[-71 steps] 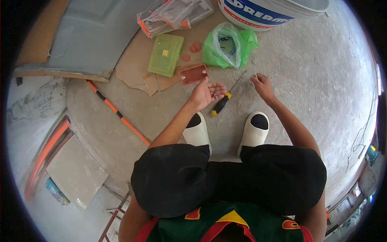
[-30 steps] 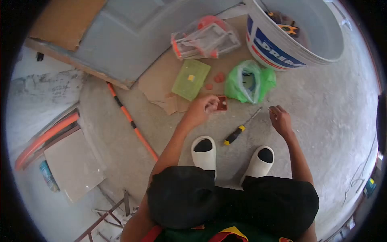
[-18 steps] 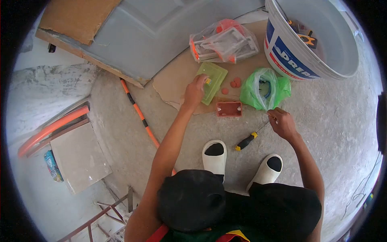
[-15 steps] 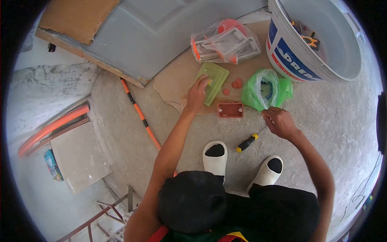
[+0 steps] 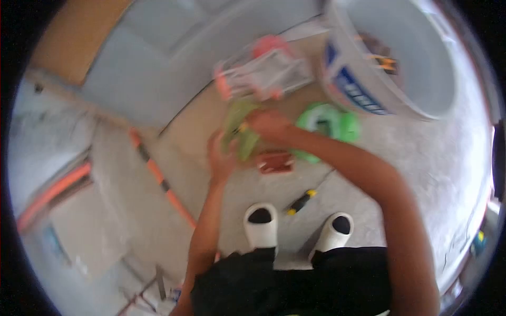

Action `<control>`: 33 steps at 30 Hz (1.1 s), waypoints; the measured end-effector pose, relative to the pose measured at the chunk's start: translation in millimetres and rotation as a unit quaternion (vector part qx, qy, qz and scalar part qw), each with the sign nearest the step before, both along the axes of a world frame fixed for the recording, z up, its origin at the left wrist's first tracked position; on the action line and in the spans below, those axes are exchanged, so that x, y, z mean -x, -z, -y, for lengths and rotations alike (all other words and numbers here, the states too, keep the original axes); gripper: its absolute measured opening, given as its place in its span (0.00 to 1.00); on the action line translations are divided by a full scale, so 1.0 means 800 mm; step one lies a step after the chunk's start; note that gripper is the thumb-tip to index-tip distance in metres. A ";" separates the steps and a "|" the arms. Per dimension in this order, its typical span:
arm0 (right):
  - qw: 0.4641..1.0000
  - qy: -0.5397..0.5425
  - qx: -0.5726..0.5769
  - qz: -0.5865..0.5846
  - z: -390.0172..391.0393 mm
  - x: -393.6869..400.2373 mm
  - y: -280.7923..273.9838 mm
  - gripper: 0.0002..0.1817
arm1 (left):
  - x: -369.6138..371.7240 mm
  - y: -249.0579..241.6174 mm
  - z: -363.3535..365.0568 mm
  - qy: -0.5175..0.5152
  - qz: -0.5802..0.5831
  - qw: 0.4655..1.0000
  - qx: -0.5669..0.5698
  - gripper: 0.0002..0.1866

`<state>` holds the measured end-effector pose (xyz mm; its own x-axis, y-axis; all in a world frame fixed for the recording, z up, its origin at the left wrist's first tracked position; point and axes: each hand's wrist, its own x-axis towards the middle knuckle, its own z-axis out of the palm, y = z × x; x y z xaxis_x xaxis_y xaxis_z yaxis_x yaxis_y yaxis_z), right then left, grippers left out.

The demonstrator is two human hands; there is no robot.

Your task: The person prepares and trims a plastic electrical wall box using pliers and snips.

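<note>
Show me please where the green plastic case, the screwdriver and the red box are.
green plastic case [image 5: 243, 143]: head view, on its lower part between the hands.
screwdriver [image 5: 299, 201]: head view, on its black and yellow handle.
red box [image 5: 275, 161]: head view, on its middle.

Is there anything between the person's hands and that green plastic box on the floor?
Nothing visible stands in the way. Both hands are already at the green box: the left hand at its near edge, the right hand at its far side. The picture is blurred, so the exact grip cannot be told.
</note>
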<state>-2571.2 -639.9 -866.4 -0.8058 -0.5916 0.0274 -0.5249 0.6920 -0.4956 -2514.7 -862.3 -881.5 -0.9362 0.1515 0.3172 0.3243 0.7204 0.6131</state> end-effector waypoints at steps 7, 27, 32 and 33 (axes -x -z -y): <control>0.987 -0.048 -0.039 -0.149 -0.006 -0.004 0.016 0.16 | -0.040 -0.012 0.010 -0.009 -0.004 0.998 -0.067 0.21; 0.951 0.213 -0.196 -0.109 -0.451 0.088 -0.291 0.10 | -0.007 -0.079 -0.070 0.042 -0.030 0.979 -0.196 0.10; 0.944 0.133 -0.301 0.013 -0.432 0.130 -0.252 0.12 | -0.015 -0.074 -0.034 0.017 -0.017 0.989 -0.147 0.12; 0.945 0.119 -0.299 0.056 -0.418 0.133 -0.257 0.12 | -0.018 -0.071 -0.024 0.011 -0.020 0.990 -0.140 0.13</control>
